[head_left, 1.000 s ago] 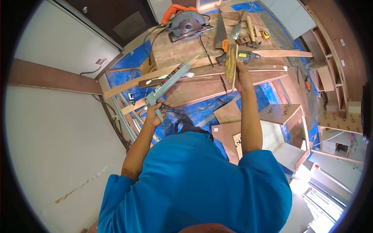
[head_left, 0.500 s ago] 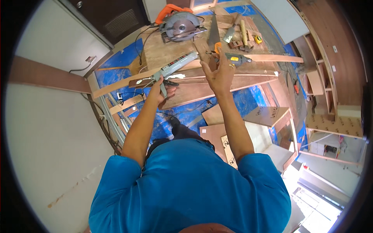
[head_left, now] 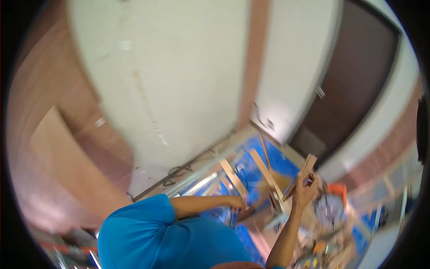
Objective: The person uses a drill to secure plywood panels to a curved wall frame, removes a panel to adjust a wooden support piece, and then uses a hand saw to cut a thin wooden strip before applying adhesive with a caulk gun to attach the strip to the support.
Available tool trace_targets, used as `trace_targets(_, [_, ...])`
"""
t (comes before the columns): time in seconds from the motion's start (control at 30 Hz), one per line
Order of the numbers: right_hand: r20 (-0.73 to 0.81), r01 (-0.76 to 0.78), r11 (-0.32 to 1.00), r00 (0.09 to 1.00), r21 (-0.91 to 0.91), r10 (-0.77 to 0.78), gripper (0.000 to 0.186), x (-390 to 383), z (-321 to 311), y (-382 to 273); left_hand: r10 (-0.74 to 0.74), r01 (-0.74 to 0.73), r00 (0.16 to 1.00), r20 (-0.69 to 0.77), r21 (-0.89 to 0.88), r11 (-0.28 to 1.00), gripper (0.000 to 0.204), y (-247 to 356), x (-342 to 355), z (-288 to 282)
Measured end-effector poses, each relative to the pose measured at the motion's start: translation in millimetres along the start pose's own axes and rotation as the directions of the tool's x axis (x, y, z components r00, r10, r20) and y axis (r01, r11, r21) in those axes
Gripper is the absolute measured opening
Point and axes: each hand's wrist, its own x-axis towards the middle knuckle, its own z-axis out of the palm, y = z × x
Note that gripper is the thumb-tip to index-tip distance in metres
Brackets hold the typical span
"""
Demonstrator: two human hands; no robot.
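Observation:
My right hand (head_left: 306, 192) is raised above the workbench, closed round a short brown wooden strip (head_left: 309, 165) that stands tilted with its top end up. My left hand (head_left: 238, 203) reaches across in front of me, low beside the bench. Its fingers are smeared by motion, so I cannot make out whether they hold anything. Between the two hands, a blurred pale grey caulking gun (head_left: 277, 221) lies on the bench edge, apart from my right hand.
A circular saw with an orange handle (head_left: 337, 190) sits right of my right hand. Long wooden strips (head_left: 266, 174) lie over the blue floor sheet (head_left: 251, 157). A pale wall panel (head_left: 179, 76) and a dark door (head_left: 349, 85) stand ahead. Cables (head_left: 174, 174) lie along the wall.
My view has swung left toward the wall and door. My right hand, empty before, now holds a wooden strip. The caulking gun has left my left hand and lies on the bench.

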Motion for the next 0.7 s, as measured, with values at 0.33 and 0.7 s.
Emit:
trace_targets(0.33, [0.295,0.302,0.828,0.831,0.473,-0.471,0.062,-11,330,-247,-0.084,-0.184,0.281,-0.956,-0.140,0.973,0.031,11,-400,-157])
trace_targets(0.7, [0.563,-0.024,0.705,0.621,0.709,-0.545,0.071,-84,499,-500,-0.140,-0.184,0.232,-0.963,-0.185,0.965,0.037,-31,-554,-151])
